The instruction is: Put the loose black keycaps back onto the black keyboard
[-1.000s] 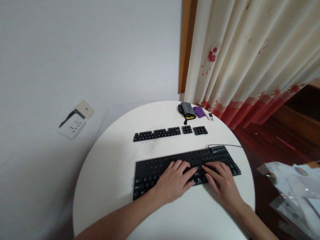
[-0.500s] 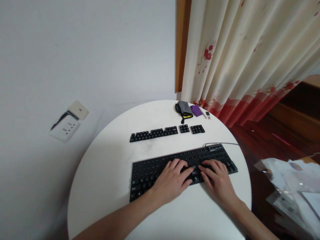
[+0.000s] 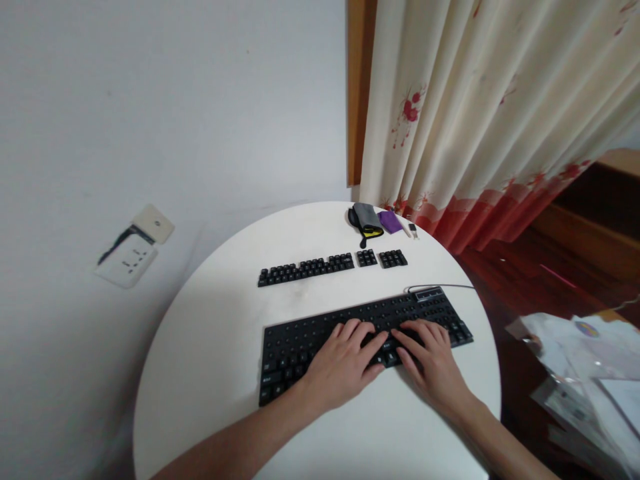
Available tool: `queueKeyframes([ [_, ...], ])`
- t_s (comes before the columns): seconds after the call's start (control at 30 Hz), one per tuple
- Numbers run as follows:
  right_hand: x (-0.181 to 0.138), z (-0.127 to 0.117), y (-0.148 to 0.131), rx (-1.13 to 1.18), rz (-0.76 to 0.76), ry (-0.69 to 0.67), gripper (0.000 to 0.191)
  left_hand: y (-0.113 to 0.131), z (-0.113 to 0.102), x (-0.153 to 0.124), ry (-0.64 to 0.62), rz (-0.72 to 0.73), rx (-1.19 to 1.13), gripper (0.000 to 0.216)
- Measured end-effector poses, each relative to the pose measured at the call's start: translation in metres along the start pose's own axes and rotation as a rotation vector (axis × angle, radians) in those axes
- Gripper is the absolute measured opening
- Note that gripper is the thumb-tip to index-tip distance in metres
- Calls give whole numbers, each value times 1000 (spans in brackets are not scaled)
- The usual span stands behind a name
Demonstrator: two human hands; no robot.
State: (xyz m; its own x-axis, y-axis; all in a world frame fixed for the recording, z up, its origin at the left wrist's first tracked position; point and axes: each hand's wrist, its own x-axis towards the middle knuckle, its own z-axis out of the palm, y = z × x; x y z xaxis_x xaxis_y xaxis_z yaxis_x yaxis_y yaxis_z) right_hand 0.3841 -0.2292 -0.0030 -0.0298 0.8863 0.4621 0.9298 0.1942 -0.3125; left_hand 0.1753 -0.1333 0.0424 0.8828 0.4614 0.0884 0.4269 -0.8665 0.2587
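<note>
Round and white, the table (image 3: 210, 373) stands against a pale wall, with a flowered curtain (image 3: 475, 120) at the far right. One black keyboard (image 3: 300, 343) lies at its near edge. The left hand (image 3: 345, 367) and right hand (image 3: 430, 363) rest side by side on its middle keys, fingers loosely spread and flat, gripping nothing. Compared with a second ago, both hands have hardly shifted, so the work stays at the same keys. Farther off lie three keycap blocks: one long (image 3: 306, 269) and two short (image 3: 367, 258) (image 3: 393, 258). Beyond them are one grey pouch (image 3: 367, 219) and one purple cloth (image 3: 391, 222).
</note>
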Motion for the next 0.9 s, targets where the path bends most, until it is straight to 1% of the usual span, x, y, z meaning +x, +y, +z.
queueKeyframes([
  [0.13,1,3,-3,-9,21,25,28,0,0,-1,3,7,18,56],
  [0.3,1,6,-2,2,17,28,28,-4,7,-2,60,-7,67,65],
  [0.5,2,6,-4,33,21,24,27,-7,11,-3,54,-36,105,79],
  [0.67,3,3,-10,36,40,13,28,-9,8,-3,47,-35,117,79],
  [0.9,0,4,-35,67,62,-16,36,-23,-3,-15,17,3,134,77],
])
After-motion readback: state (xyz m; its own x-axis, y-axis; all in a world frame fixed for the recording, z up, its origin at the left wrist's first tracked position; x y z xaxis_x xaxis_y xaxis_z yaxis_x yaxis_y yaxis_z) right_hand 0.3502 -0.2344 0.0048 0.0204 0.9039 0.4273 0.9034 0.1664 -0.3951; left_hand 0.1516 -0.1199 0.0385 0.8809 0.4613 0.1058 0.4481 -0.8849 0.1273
